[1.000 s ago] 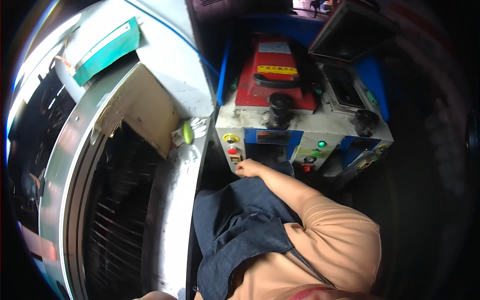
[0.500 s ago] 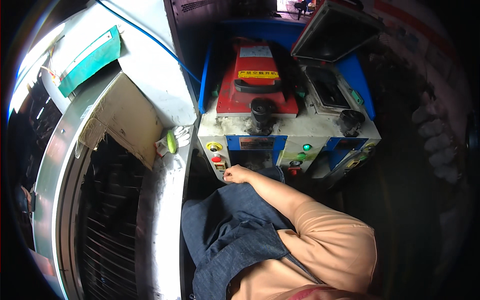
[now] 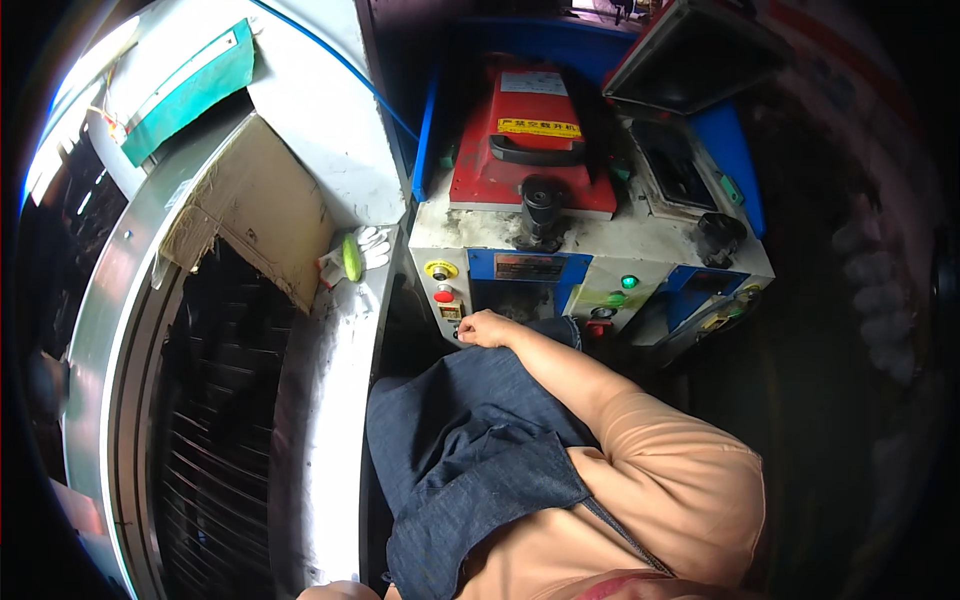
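Observation:
My right hand (image 3: 485,329) reaches across to the lower left of a white-bodied machine (image 3: 428,240). Its fingers are curled together at a small dark control (image 3: 457,333) on the front panel; what they pinch is hidden. Just above the hand are a rocker switch (image 3: 450,313), a red push button (image 3: 444,295) and a black button on a yellow disc (image 3: 440,271). A bit of bare skin (image 3: 340,592), seemingly my left arm, shows at the lower edge, without its fingers. A dark denim apron (image 3: 470,410) hangs below my right forearm.
The machine carries a shut red lid (image 3: 480,185) with a black handle (image 3: 538,150), and a raised lid (image 3: 690,60) on the right. Black knobs (image 3: 541,205) project in front. At left, a white ledge (image 3: 335,400) bears a green cucumber-like object (image 3: 351,258) and white gloves (image 3: 374,247) beside cardboard (image 3: 260,200).
The view has shifted slightly, so the machine sits a little farther right and higher. My right hand stays at the same control. Bare skin has come into view at the lower edge.

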The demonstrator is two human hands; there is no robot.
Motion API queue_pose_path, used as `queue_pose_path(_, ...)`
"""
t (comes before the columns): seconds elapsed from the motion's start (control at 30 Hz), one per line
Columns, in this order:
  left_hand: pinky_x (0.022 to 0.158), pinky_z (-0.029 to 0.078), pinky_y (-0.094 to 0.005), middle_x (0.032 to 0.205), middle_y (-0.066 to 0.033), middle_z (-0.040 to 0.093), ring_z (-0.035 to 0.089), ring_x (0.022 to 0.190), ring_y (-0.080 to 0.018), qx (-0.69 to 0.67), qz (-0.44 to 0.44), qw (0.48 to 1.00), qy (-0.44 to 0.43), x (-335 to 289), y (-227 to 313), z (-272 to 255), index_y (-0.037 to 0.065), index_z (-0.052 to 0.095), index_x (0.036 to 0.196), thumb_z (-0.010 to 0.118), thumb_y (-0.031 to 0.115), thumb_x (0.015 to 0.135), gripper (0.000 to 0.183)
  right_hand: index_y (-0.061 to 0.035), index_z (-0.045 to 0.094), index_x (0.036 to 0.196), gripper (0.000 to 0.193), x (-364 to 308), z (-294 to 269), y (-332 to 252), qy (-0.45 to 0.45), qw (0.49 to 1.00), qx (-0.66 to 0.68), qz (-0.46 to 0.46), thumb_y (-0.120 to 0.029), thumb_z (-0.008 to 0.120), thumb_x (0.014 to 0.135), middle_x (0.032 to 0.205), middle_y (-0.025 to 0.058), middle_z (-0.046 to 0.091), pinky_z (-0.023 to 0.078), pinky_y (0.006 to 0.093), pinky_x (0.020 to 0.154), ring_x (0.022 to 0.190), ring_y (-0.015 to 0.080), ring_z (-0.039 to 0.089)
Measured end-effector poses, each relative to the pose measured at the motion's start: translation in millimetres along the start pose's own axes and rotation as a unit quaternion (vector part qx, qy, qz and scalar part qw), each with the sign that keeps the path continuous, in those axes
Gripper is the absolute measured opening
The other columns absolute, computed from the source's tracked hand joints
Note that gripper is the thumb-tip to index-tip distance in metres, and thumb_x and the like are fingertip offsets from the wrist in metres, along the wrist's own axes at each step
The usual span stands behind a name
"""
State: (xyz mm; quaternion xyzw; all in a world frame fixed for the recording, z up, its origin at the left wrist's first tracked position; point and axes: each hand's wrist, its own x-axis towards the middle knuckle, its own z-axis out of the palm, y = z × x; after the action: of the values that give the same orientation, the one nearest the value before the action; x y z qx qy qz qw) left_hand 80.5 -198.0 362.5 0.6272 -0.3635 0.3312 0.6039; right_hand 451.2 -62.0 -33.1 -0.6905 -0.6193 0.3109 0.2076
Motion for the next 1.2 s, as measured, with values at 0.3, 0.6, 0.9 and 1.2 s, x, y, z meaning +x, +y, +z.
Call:
queue_pose_path(0.3,0.053,0.039,-0.0296,0.065,-0.0035,0.059,0.051,0.053,-0.0135,-0.020,0.006,1.000,-0.006,-3,-2,-6,0.011,0.060,0.093,0.052,0.006,0.090,0.010,-0.0063,0.072,0.107,0.031,2,0,1,0.001,1.000,-0.002,-0.002,-0.031,0.068,0.088,0.099,0.0165,0.073,0.053,0.0385,0.087,0.097,0.0309,0.070)
queue_pose_path(0.6,0.053,0.039,-0.0303,0.064,-0.0050,0.059,0.050,0.052,-0.0146,-0.033,0.001,0.999,-0.015,-3,-4,-10,0.010,0.059,0.096,0.051,0.006,0.091,0.011,-0.0092,0.073,0.106,0.030,5,3,0,-0.013,1.000,0.012,0.026,-0.031,0.069,0.086,0.106,0.0168,0.072,0.051,0.0401,0.093,0.105,0.0325,0.067)
queue_pose_path(0.9,0.052,0.040,-0.0309,0.064,-0.0065,0.059,0.050,0.052,-0.0157,-0.033,0.015,0.999,-0.029,-11,1,-7,0.009,0.058,0.099,0.049,0.006,0.091,0.012,-0.0087,0.073,0.106,0.032,7,4,3,-0.021,1.000,-0.002,0.001,-0.033,0.068,0.085,0.104,0.0170,0.072,0.052,0.0403,0.091,0.102,0.0327,0.068)
queue_pose_path(1.2,0.050,0.039,-0.0297,0.062,-0.0062,0.055,0.049,0.052,-0.0139,0.175,0.038,0.981,0.068,-23,19,18,0.007,0.058,0.099,0.046,0.002,0.090,0.016,-0.0080,0.072,0.107,0.028,4,3,11,-0.008,1.000,0.001,-0.003,-0.029,0.068,0.089,0.098,0.0146,0.073,0.054,0.0361,0.084,0.093,0.0265,0.071)
